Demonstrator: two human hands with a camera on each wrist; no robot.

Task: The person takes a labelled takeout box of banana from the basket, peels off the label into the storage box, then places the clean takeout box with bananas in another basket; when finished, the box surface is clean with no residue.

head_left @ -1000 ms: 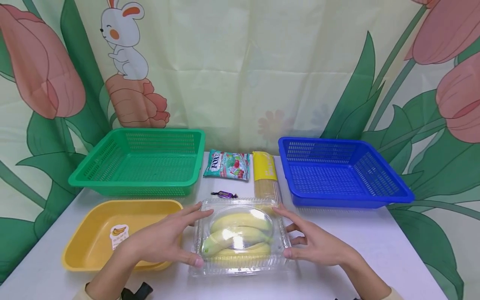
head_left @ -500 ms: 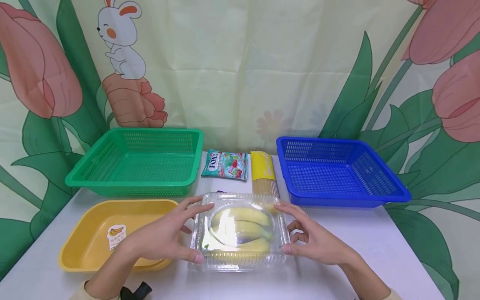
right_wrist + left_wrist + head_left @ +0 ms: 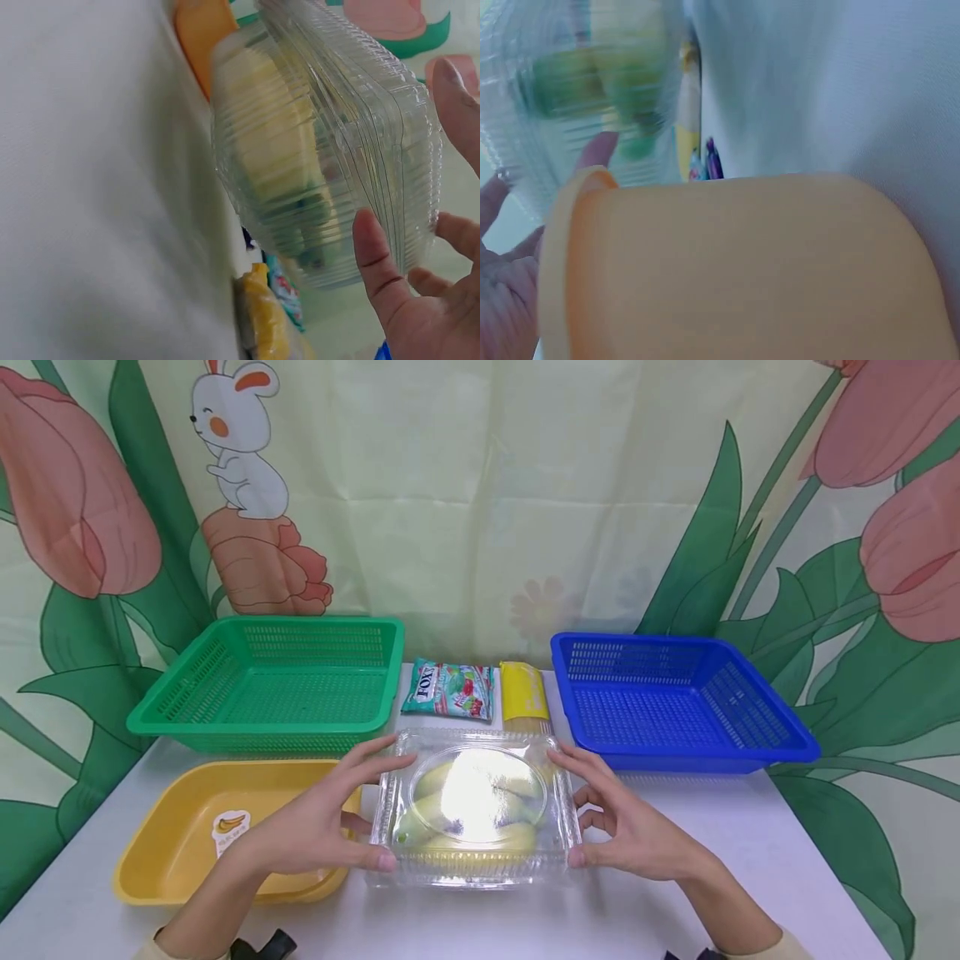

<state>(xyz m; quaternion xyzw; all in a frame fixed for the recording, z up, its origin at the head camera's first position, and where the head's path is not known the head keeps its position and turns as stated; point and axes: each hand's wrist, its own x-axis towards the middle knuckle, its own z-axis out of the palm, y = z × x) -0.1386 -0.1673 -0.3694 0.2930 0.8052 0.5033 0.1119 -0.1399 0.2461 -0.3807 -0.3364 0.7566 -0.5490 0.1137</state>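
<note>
Both hands hold a clear plastic clamshell container (image 3: 480,862) with several bananas (image 3: 517,839) inside. My left hand (image 3: 318,827) grips its left side, fingertips at the far corner and thumb at the near one. On the opposite side my right hand (image 3: 630,822) grips likewise. The lid is closed, and glare hides part of the fruit. In the right wrist view the container (image 3: 367,112) is raised over the white table (image 3: 90,150), tilted in that picture. The left wrist view shows a yellow bin (image 3: 757,262) covering part of my left hand (image 3: 506,300).
A green basket (image 3: 262,729) stands at the back left, a blue basket (image 3: 697,760) at the back right. Between them lie a Fox's candy bag (image 3: 450,691) and a yellow-topped pack (image 3: 523,692). The yellow bin carries a banana sticker (image 3: 228,828) beside my left forearm.
The container has risen and shifted slightly away and left in both hands. It now covers the small purple wrapped candy and more of the yellow-topped pack.
</note>
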